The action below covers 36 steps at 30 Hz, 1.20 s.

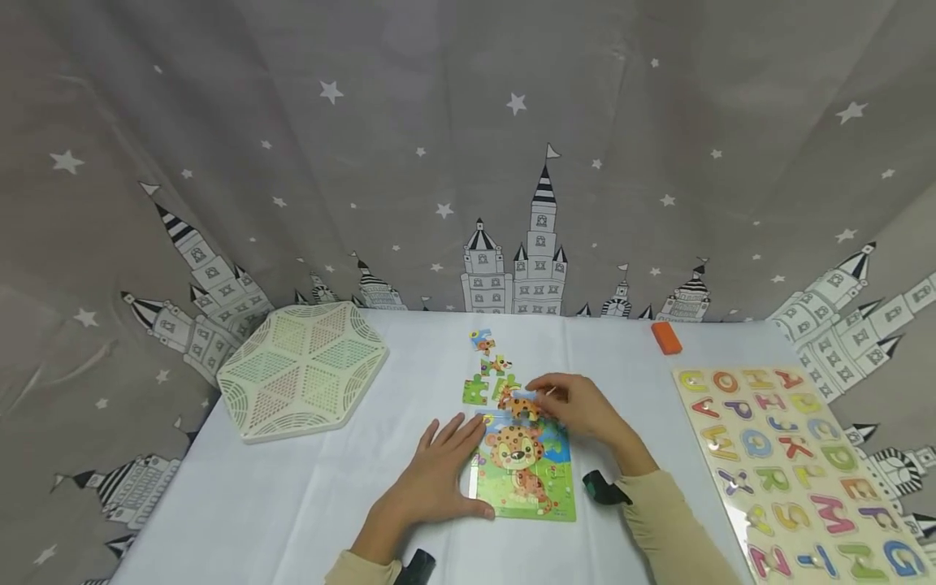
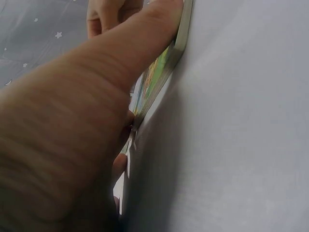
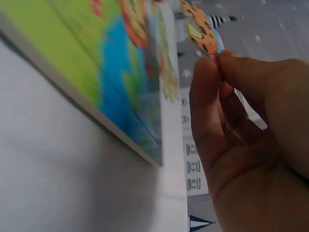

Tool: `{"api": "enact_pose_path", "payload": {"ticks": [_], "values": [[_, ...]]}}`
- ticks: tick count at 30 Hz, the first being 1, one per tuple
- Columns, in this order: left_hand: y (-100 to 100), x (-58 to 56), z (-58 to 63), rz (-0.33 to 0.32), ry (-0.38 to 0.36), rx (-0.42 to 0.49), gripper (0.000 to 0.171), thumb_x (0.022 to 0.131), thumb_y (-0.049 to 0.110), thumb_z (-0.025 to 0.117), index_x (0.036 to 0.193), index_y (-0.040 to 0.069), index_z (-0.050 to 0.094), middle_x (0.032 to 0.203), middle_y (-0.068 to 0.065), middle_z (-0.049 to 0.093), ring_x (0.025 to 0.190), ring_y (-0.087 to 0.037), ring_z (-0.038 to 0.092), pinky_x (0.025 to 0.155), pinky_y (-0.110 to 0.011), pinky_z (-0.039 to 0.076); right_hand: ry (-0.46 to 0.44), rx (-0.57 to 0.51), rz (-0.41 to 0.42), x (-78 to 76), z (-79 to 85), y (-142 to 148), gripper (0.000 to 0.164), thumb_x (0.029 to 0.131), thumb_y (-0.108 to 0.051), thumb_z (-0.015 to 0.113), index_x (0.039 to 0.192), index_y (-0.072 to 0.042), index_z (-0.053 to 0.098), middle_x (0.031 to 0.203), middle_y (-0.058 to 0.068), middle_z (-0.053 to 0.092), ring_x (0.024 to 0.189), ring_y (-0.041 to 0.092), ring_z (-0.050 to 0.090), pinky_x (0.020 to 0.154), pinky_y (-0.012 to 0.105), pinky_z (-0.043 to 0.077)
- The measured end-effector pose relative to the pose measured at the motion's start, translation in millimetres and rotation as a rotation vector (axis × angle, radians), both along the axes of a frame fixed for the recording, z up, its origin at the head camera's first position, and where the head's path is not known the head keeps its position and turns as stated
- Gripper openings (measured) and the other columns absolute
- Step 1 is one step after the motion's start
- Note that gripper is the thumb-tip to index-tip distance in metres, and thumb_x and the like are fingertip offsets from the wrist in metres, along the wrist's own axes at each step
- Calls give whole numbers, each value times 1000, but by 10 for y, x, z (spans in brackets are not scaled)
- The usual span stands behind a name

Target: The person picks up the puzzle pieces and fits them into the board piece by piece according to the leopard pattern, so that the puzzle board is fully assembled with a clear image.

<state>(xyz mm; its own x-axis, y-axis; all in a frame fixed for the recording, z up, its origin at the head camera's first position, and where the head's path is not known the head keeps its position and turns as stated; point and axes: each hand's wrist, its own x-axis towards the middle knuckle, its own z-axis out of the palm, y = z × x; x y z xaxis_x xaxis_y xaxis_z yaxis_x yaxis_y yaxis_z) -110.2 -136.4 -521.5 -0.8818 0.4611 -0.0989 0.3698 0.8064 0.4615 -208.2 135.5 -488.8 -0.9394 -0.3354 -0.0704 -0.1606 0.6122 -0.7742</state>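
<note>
The puzzle (image 1: 521,475) is laid flat on the cloth (image 1: 292,508), between the two hands; its left side is touched by the left hand (image 1: 437,478), whose fingers are spread and nearly straight, with nothing gripped; by this touch the puzzle is probably kept from sliding. A piece (image 3: 202,29) is pinched between thumb and forefinger of the right hand (image 1: 585,409), over the puzzle's far edge; it is held by its rim, presumably so that its spotted picture is left uncovered; the other fingers are bent, and nothing else is seen to be grasped by them. The loose pieces (image 1: 475,391) are set just beyond the puzzle, perhaps so that they can be reached easily; the hexagon (image 1: 303,370) at the left, the alphabet board (image 1: 797,471) at the right and the block (image 1: 666,338) are placed well apart, seemingly out of the way. One puzzle, one hexagon, one alphabet board and one orange block are counted; one piece is held, and about four are seen loose, though with some so close together the number cannot be fixed; the letters are ranged in four columns.
</note>
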Motion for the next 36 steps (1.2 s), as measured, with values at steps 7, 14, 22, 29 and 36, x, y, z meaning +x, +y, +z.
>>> {"api": "enact_pose_path", "payload": {"ticks": [7, 14, 22, 29, 36], "values": [[0, -1, 3, 8, -9, 6, 128, 65, 81, 76, 164, 20, 24, 172, 6, 19, 160, -28, 14, 128, -61, 6, 52, 43, 134, 294, -108, -95, 15, 97, -15, 70, 111, -16, 75, 93, -7, 69, 78, 5, 58, 71, 21, 51], [-6, 1, 7, 2, 6, 6, 127, 65, 80, 76, 164, 19, 24, 172, 5, 18, 160, -29, 14, 127, -61, 6, 94, 70, 94, 354, -147, -170, 15, 95, -14, 73, 109, -16, 75, 90, -8, 66, 77, 4, 56, 68, 20, 49], [-11, 13, -7, 2, 18, 6, 127, 65, 81, 76, 164, 19, 25, 172, 5, 20, 160, -29, 15, 127, -61, 7, 131, 153, 94, 391, -161, -216, 11, 95, -12, 71, 106, -12, 75, 93, -5, 65, 80, 4, 56, 71, 23, 51], [-11, 13, -12, 6, 18, 6, 127, 64, 81, 76, 163, 19, 26, 172, 5, 20, 160, -29, 15, 127, -61, 7, 101, 129, 21, 403, -153, -238, 8, 94, -8, 72, 101, -12, 75, 87, -4, 64, 76, 6, 55, 67, 23, 49], [-9, 18, -5, 5, 11, 14, 127, 65, 81, 76, 163, 19, 25, 172, 4, 20, 160, -30, 15, 127, -62, 7, 124, 118, 2, 382, -210, -232, 7, 94, -9, 73, 99, -14, 74, 87, -5, 63, 75, 5, 54, 67, 21, 48]]}}
